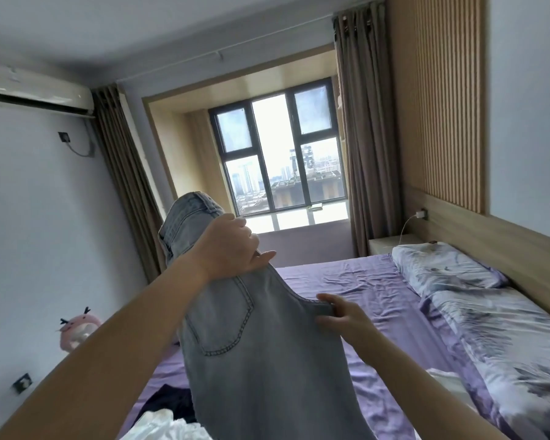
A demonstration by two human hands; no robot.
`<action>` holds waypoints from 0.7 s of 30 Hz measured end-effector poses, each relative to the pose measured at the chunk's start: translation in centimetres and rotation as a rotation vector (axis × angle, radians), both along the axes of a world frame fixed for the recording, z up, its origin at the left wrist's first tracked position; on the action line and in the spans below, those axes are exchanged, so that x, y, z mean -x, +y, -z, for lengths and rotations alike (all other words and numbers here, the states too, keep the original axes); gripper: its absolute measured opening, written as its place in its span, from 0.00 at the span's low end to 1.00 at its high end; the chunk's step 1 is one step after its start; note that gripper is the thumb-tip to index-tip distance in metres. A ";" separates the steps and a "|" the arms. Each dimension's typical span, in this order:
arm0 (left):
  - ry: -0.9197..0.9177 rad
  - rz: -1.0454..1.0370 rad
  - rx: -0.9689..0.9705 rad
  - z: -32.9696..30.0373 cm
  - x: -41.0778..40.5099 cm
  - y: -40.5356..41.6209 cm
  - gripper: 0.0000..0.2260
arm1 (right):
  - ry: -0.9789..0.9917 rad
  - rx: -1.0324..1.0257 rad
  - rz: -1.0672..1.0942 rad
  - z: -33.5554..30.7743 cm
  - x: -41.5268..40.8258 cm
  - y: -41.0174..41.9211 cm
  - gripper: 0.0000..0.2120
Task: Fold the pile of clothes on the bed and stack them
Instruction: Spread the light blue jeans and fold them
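Left hand [232, 246] is raised in front of the window [277, 154], its fingers curled round a bunched part of a pair of light grey-blue jeans [254, 344]; part of the denim stands up above and behind that hand, while the rest hangs down from it toward the bottom edge of the view. Right hand [340, 315], lower and to the right, pinches an edge of the same jeans between thumb and fingers, drawing the cloth out sideways. A stitched back pocket faces the camera between the two hands. The jeans are held in the air above the bed [346, 287], which carries a rumpled purple sheet.

At the lower left of the bed, partly hidden by the hanging denim, lie a dark garment [169, 401] and a white garment [159, 427] touching each other. Along the right side of the bed lie a floral pillow [442, 265] and, just beside it, a folded floral quilt [505, 344]. A pink plush toy [77, 328] sits by the left wall, under an air conditioner [35, 90] mounted high up. Brown curtains [359, 138] hang on both sides of the window.
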State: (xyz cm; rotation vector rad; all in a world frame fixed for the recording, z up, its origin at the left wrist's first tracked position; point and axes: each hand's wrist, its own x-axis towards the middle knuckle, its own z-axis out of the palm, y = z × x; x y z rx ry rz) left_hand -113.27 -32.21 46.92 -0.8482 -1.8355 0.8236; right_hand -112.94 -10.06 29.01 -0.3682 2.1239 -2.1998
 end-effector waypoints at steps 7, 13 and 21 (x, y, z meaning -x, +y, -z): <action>-0.024 -0.092 0.029 1.1 -1.6 -0.4 0.31 | 0.360 -0.648 0.280 -0.7 1.2 1.8 0.09; -0.189 -0.166 -0.094 5.2 -2.4 -0.1 0.29 | 0.166 -0.359 0.123 2.6 -0.4 5.2 0.10; -0.419 -0.314 -0.227 16.6 -4.8 0.4 0.40 | 0.361 -0.806 0.036 6.2 -1.3 8.6 0.16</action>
